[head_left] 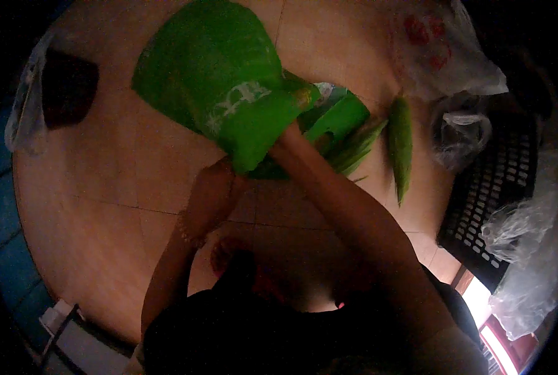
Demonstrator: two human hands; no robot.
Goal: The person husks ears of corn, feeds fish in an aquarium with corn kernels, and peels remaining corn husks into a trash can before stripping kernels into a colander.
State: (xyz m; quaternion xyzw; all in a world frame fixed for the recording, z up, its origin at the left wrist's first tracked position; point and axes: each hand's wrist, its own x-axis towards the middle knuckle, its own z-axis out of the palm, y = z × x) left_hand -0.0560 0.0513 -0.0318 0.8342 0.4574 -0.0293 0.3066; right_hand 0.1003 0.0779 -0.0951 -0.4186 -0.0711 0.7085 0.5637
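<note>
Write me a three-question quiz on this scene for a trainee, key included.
1. True or false: the beaded bracelet is on the right wrist.
2. Multiple choice: what colour is the sack at the hands?
A) yellow
B) blue
C) green
3. Fill in, picture-wise: the long green ear lying apart, apparently corn in its husk, is between the sack on its left and the black slotted crate on its ____.

Key: 1 false; 2 C; 3 right.
</note>
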